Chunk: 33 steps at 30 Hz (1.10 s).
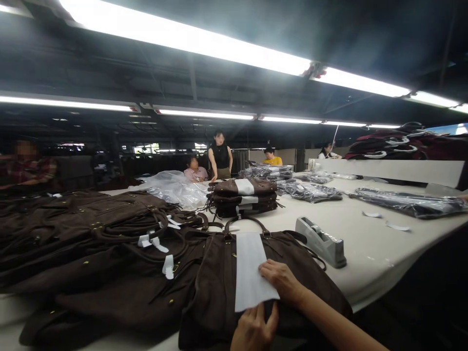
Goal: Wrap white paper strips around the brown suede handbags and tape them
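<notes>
A dark brown handbag (219, 287) lies on the table in front of me, its handle loop toward the far side. Down its middle runs a white paper-like strip (250, 263). My right hand (283, 280) is closed at the strip's right edge, with bent fingers over it. My left hand (254, 329) is at the strip's lower edge; its fingers stretch upward and the thumb stands apart. Whether its fingertips go under the strip is hard to see. To the right of the bag stands a grey tape dispenser (321, 242).
More brown bags (109, 263) with white tags lie to the left. Behind is a stack of brown bags (243, 197) with white bands, beside clear plastic (171, 187). Plastic-wrapped bags (405, 201) and two white scraps (398, 227) lie right. Several people (220, 156) are farther back.
</notes>
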Available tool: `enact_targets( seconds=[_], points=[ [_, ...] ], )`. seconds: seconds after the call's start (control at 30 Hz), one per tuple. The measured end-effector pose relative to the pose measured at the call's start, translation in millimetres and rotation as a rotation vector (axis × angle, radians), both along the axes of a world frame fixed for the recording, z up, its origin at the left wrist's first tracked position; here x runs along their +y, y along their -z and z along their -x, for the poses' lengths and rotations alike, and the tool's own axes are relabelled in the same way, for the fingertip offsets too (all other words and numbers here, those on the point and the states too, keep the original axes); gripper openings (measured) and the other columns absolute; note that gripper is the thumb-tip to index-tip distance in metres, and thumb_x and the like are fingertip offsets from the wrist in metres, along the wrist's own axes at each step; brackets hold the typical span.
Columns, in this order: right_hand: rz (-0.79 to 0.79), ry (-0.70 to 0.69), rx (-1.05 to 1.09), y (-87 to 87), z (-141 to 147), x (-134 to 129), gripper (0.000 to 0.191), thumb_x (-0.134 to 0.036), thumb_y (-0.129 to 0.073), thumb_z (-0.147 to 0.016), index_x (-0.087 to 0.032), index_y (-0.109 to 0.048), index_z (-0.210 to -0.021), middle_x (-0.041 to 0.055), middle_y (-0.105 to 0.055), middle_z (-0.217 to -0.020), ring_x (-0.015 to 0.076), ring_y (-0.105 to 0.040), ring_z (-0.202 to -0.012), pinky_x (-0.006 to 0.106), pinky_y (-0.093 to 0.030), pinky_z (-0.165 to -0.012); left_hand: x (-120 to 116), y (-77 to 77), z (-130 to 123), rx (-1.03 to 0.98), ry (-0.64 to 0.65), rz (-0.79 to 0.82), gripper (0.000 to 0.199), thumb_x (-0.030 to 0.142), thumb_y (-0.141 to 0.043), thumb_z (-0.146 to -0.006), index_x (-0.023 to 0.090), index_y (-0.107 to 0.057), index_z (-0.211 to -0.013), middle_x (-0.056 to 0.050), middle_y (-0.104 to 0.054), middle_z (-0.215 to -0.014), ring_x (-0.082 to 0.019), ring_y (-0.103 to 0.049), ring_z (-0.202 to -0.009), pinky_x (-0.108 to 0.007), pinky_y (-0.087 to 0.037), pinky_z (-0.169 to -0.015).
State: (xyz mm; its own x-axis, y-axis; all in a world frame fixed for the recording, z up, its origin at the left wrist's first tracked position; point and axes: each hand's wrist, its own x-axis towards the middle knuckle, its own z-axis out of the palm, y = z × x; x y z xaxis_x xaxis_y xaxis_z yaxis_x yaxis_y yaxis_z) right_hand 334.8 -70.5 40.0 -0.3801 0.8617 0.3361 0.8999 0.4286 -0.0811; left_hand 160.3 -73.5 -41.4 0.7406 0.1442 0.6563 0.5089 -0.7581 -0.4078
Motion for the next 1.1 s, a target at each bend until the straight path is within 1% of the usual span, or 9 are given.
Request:
enact_targets(
  seconds=[0.2, 0.27, 0.4, 0.53, 0.67, 0.8, 0.93, 1.0, 1.1],
  points=[
    [0.113, 0.048, 0.026, -1.7, 1.7, -30.7, 0.01, -0.02, -0.052, -0.087, -0.019, -0.058, -0.079, 0.0044, -0.066, -0.085, 0.0191, -0.056, -0.084, 0.026, -0.041, -0.071, -2.9, 8.0, 3.0, 0.044, -0.06, -0.022, 0.047, 0.01, -0.056, -0.075, 0.02, -0.059, -0.121, -0.001, -0.067, -0.061, -0.015, -0.057, -0.039, -0.022, -0.048, -0.041],
    [0.148, 0.061, 0.061, -3.6, -0.4, -35.8, 0.008, -0.021, -0.056, -0.082, -0.019, -0.061, -0.087, 0.0047, -0.065, -0.089, 0.0206, -0.056, -0.088, 0.027, -0.042, -0.075, -2.5, 7.6, 5.4, 0.057, -0.058, -0.037, 0.047, 0.009, -0.055, -0.076, 0.019, -0.058, -0.122, -0.003, -0.069, -0.066, -0.015, -0.06, -0.045, -0.021, -0.049, -0.043],
    [0.17, 0.025, 0.084, -7.1, -6.7, -31.9, 0.048, -0.018, -0.058, -0.078, -0.028, -0.054, -0.125, 0.0038, -0.062, -0.106, 0.022, -0.054, -0.099, 0.027, -0.043, -0.08, -1.2, 0.3, 11.8, 0.109, -0.018, -0.011, 0.047, 0.008, -0.047, -0.082, 0.013, -0.053, -0.129, -0.011, -0.072, -0.097, -0.015, -0.068, -0.069, -0.019, -0.054, -0.058],
    [0.13, 0.125, 0.004, -2.3, -0.9, -16.1, 0.029, -0.024, -0.051, -0.089, -0.029, -0.061, -0.116, 0.0071, -0.06, -0.103, 0.0228, -0.056, -0.093, 0.027, -0.044, -0.072, -3.4, -2.2, 16.6, 0.088, 0.011, -0.042, 0.046, 0.008, -0.034, -0.089, 0.012, -0.051, -0.131, -0.016, -0.067, -0.116, -0.021, -0.066, -0.102, -0.025, -0.055, -0.08],
    [0.109, 0.206, -0.049, 2.8, 8.4, -8.0, 0.028, -0.015, -0.043, -0.092, -0.022, -0.062, -0.112, 0.0116, -0.06, -0.107, 0.023, -0.058, -0.091, 0.028, -0.045, -0.07, -11.7, -5.0, 18.0, 0.099, -0.054, 0.043, 0.05, 0.007, -0.034, -0.088, 0.015, -0.048, -0.135, -0.016, -0.062, -0.126, -0.023, -0.063, -0.11, -0.028, -0.054, -0.085],
    [0.135, 0.095, 0.025, 4.1, 1.5, -20.8, 0.029, -0.024, -0.049, -0.091, -0.027, -0.062, -0.117, 0.008, -0.058, -0.107, 0.0216, -0.058, -0.092, 0.028, -0.045, -0.075, -13.2, 0.9, 19.7, 0.131, -0.053, 0.209, 0.062, 0.003, -0.038, -0.077, 0.016, -0.043, -0.138, -0.015, -0.061, -0.128, -0.019, -0.069, -0.087, -0.025, -0.056, -0.069],
    [0.185, 0.016, 0.241, 10.6, -6.9, -43.0, 0.035, -0.032, -0.056, -0.087, -0.034, -0.06, -0.122, 0.0038, -0.055, -0.112, 0.0198, -0.055, -0.099, 0.027, -0.043, -0.086, -7.6, 13.2, 25.4, 0.104, 0.014, 0.336, 0.069, 0.004, -0.043, -0.069, 0.022, -0.048, -0.135, -0.008, -0.072, -0.101, -0.017, -0.069, -0.073, -0.024, -0.057, -0.064],
    [0.208, 0.047, 0.305, 16.1, -6.5, -52.4, 0.038, -0.029, -0.056, -0.086, -0.034, -0.059, -0.124, 0.0038, -0.055, -0.116, 0.0207, -0.053, -0.104, 0.03, -0.04, -0.092, -9.6, -1.7, 29.9, 0.107, 0.097, 0.448, 0.063, 0.008, -0.051, -0.071, 0.024, -0.052, -0.132, -0.007, -0.072, -0.1, -0.017, -0.069, -0.076, -0.023, -0.057, -0.067],
    [0.251, 0.113, 0.331, 24.6, -2.2, -62.2, 0.044, -0.03, -0.056, -0.085, -0.032, -0.055, -0.129, 0.0046, -0.053, -0.129, 0.0261, -0.048, -0.116, 0.038, -0.034, -0.103, -18.0, -64.3, 33.3, 0.096, 0.251, 0.826, 0.04, 0.023, -0.064, -0.077, 0.025, -0.062, -0.118, -0.005, -0.07, -0.112, -0.017, -0.068, -0.091, -0.023, -0.054, -0.08]
  ],
)
